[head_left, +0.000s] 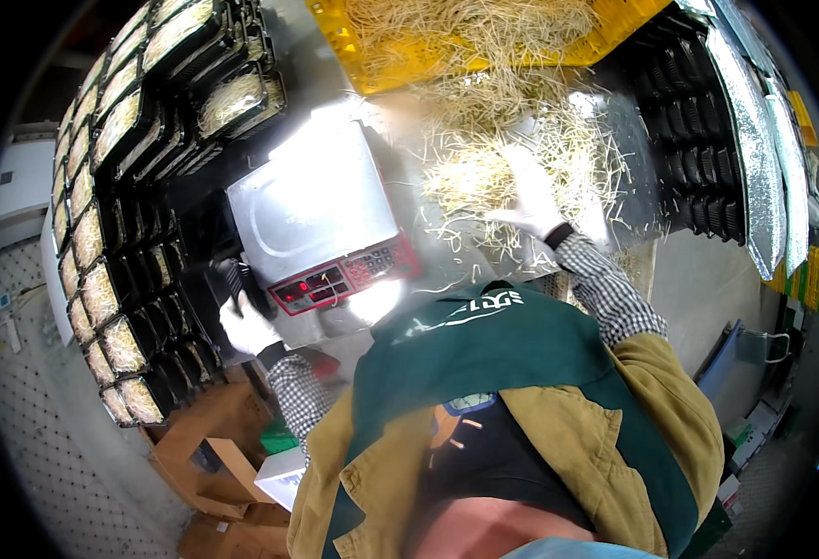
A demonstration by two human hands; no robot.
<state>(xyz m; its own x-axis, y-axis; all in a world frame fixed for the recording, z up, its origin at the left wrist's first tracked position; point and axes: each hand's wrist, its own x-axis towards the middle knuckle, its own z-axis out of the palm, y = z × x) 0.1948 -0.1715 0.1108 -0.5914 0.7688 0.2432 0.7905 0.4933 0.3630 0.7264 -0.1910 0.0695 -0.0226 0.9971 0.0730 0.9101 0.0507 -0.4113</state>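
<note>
My left hand (248, 324), in a white glove, has its fingers on the edge of a black plastic tray (232, 277) beside the scale. My right hand (536, 197), also gloved in white, rests at the loose heap of pale bean sprouts (473, 177). Its thumb stands apart from the other fingers, which bright glare partly washes out. Between the two hands sits a digital scale (311, 210) with a bare steel pan and a red front panel, its display lit.
Filled black trays of sprouts (100, 289) are stacked high at the left. A yellow crate (342, 47) at the far side spills sprouts onto the steel table (405, 200). Stacked black trays (698, 140) stand at the right. Cardboard boxes (214, 438) lie below at the left.
</note>
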